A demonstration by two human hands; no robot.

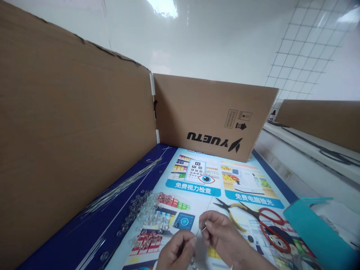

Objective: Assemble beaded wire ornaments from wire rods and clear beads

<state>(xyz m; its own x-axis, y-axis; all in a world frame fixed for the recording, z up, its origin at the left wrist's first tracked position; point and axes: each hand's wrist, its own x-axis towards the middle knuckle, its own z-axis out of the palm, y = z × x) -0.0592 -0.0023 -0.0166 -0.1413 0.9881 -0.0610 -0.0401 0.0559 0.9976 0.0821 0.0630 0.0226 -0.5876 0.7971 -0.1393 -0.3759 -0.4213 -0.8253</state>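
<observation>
My left hand [176, 251] and my right hand [222, 236] meet at the bottom middle of the view, fingertips pinched close together. Between them runs a thin clear strand or wire [200, 229], held by both hands; it is too fine to see well. A pile of several small clear beads [146, 213] lies on the printed poster mat [197, 180] just left of my left hand. A bundle of long thin clear wires [123, 185] lies along the left cardboard wall.
Yellow-handled pliers [232, 212] and red-handled scissors [270, 225] lie right of my hands. A teal box [315, 232] stands at the right edge. Cardboard walls [70, 131] close off the left and the back [210, 116]. A white counter runs along the right.
</observation>
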